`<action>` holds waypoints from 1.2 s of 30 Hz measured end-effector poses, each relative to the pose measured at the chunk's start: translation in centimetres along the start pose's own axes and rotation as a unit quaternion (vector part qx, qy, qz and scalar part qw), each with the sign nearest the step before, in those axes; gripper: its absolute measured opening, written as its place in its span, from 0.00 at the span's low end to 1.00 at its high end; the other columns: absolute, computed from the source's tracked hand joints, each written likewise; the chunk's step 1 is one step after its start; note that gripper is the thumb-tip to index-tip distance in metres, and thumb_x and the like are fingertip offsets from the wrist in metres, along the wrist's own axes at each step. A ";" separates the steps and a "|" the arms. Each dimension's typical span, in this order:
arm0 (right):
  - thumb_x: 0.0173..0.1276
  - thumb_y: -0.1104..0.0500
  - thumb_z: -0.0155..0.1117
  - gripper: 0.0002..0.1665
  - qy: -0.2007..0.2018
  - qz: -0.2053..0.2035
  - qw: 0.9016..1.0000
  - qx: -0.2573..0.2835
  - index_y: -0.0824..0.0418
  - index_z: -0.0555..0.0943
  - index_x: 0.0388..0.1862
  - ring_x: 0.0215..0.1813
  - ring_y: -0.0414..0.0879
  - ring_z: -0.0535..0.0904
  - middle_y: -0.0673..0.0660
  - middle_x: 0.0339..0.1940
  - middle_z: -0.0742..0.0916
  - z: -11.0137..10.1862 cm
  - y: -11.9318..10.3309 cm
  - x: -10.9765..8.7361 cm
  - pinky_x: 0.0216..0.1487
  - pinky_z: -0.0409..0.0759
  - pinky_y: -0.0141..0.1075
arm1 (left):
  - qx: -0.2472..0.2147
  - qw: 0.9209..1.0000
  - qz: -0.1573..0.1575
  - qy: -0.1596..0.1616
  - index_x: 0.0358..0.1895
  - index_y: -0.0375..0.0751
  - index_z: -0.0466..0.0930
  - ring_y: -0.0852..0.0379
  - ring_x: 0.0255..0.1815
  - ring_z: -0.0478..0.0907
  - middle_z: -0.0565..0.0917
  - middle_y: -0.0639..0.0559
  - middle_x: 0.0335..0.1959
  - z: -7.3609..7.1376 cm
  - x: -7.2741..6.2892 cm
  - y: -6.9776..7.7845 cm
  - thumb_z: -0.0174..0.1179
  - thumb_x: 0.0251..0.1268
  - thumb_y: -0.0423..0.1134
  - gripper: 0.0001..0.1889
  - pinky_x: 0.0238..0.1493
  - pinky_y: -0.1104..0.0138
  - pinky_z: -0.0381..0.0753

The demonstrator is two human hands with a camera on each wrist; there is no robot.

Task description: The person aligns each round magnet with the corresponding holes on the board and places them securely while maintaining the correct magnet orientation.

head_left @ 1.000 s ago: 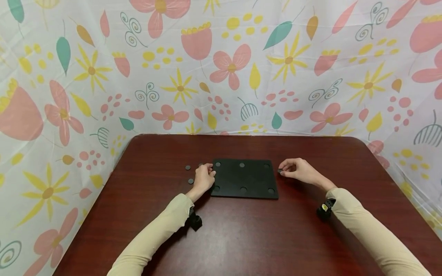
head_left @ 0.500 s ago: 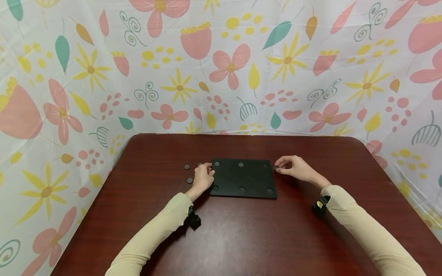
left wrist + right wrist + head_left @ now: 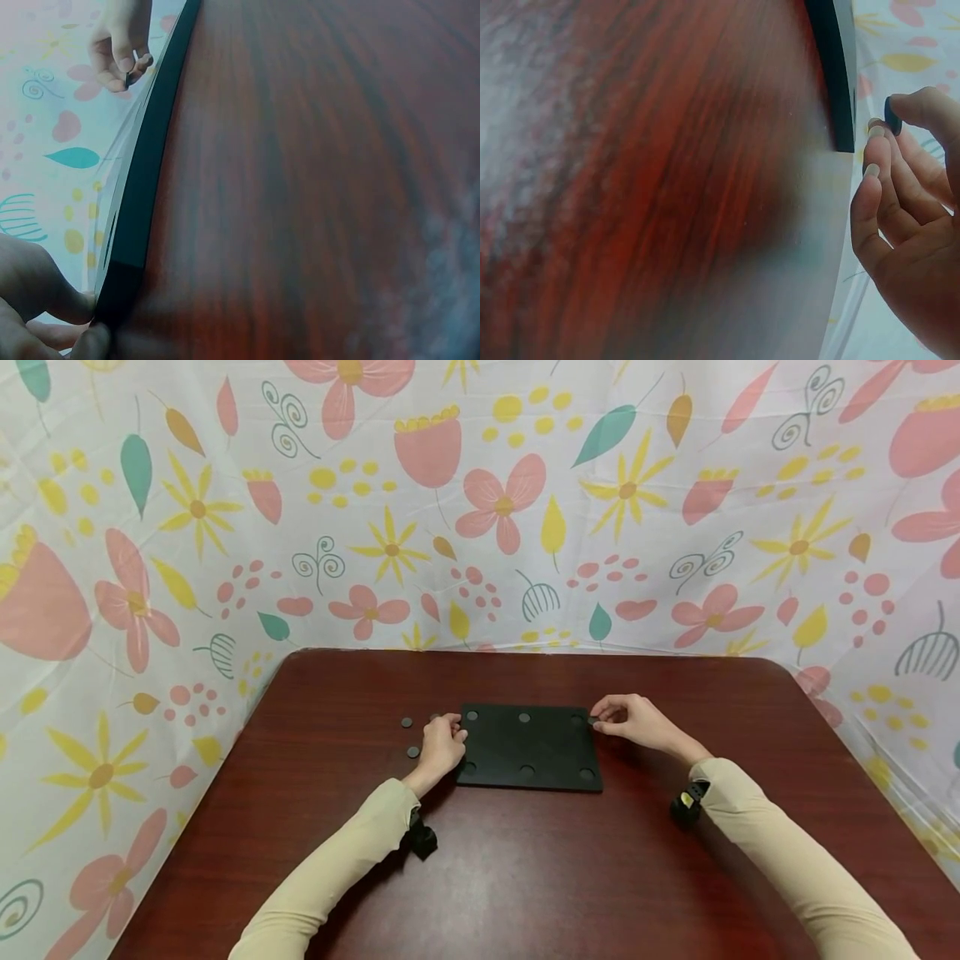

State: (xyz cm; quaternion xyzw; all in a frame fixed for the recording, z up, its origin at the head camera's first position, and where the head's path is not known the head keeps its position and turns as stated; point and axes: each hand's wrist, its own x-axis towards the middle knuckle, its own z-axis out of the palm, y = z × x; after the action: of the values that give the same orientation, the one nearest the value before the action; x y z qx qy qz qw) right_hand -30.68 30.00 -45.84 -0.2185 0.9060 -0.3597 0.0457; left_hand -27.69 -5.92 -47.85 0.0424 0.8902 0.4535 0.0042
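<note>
- While two beige sleeves [image 3: 322,877] reached in from the near side, each with a black wrist camera [image 3: 422,841] at its cuff, a glossy red-brown wood-grain table [image 3: 525,877] spread beneath them.
- The left hand [image 3: 442,747] pinched the left edge of a black rectangular board [image 3: 525,746]; loose grey discs [image 3: 413,752] lay to its left, one partly hidden.
- The right hand [image 3: 641,722] held a small dark disc [image 3: 892,116] in a narrow pinch at the board's far right corner; whether disc and board touched, I cannot tell.
- Behind the table hung a white floral cloth [image 3: 480,568].
- Since one second earlier, the right hand had carried its disc leftward and farther off, from beside the board's right edge; the left hand and board had stayed.
- The board lay flat, its long axis left to right, roughly parallel to the table's far edge, round recesses [image 3: 587,773] facing up.
</note>
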 end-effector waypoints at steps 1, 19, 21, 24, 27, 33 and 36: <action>0.65 0.59 0.68 0.10 0.001 -0.004 1.000 0.001 0.60 0.83 0.44 0.38 0.39 0.82 0.53 0.37 0.88 0.0 0.0 0.0 0.40 0.79 0.31 | 0.001 1.000 0.002 0.001 0.62 0.29 0.73 0.45 0.47 0.81 0.80 0.37 0.48 0.0 0.0 0.0 0.55 0.70 0.29 0.19 0.44 0.58 0.82; 0.65 0.56 0.68 0.11 -0.001 -0.003 1.000 0.005 0.59 0.83 0.44 0.37 0.42 0.83 0.53 0.36 0.88 0.7 -0.1 1.0 0.40 0.79 0.31 | 0.001 1.000 0.008 0.006 0.62 0.29 0.73 0.44 0.46 0.81 0.81 0.36 0.47 0.3 -0.1 -0.4 0.55 0.70 0.30 0.19 0.43 0.57 0.83; 0.65 0.56 0.68 0.11 -0.001 -0.006 1.000 0.004 0.60 0.83 0.44 0.37 0.42 0.83 0.54 0.37 0.88 0.9 0.0 1.1 0.40 0.79 0.31 | -0.001 1.000 0.007 0.004 0.62 0.29 0.73 0.44 0.46 0.81 0.81 0.36 0.48 0.3 -0.2 -0.4 0.55 0.70 0.30 0.19 0.43 0.57 0.83; 0.65 0.57 0.68 0.12 -0.005 -0.006 1.000 0.001 0.61 0.83 0.45 0.38 0.44 0.84 0.55 0.38 0.88 1.1 0.0 1.3 0.40 0.79 0.31 | -0.004 1.000 0.001 0.002 0.63 0.30 0.73 0.44 0.47 0.81 0.80 0.36 0.48 0.2 -0.2 -0.4 0.54 0.71 0.30 0.19 0.44 0.57 0.83; 0.65 0.57 0.68 0.12 -0.006 -0.004 1.000 -0.005 0.61 0.83 0.45 0.39 0.45 0.84 0.55 0.38 0.88 1.2 -0.1 1.5 0.39 0.79 0.31 | -0.003 1.000 0.001 0.001 0.63 0.30 0.72 0.44 0.47 0.81 0.80 0.36 0.48 0.2 -0.2 -0.4 0.54 0.71 0.30 0.19 0.44 0.57 0.83; 0.64 0.56 0.69 0.11 -0.001 0.002 1.000 -0.018 0.60 0.83 0.43 0.36 0.44 0.83 0.54 0.36 0.88 1.2 -0.3 1.9 0.36 0.78 0.31 | 0.001 1.000 0.001 0.000 0.63 0.31 0.72 0.45 0.47 0.81 0.80 0.37 0.48 0.2 0.0 -0.4 0.54 0.71 0.31 0.19 0.43 0.58 0.83; 0.64 0.57 0.69 0.11 0.003 0.003 1.000 -0.025 0.60 0.83 0.43 0.35 0.44 0.83 0.54 0.35 0.88 1.2 -0.5 2.1 0.35 0.78 0.31 | 0.001 1.000 0.001 0.000 0.63 0.31 0.72 0.45 0.47 0.81 0.80 0.37 0.48 0.1 0.0 -0.3 0.54 0.71 0.31 0.19 0.43 0.58 0.83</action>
State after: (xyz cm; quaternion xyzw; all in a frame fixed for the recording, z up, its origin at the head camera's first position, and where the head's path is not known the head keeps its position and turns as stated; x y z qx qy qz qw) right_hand -32.07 28.05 -46.28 -0.2160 0.9153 -0.3379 0.0386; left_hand -27.74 -6.04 -48.16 0.0434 0.8908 0.4522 0.0041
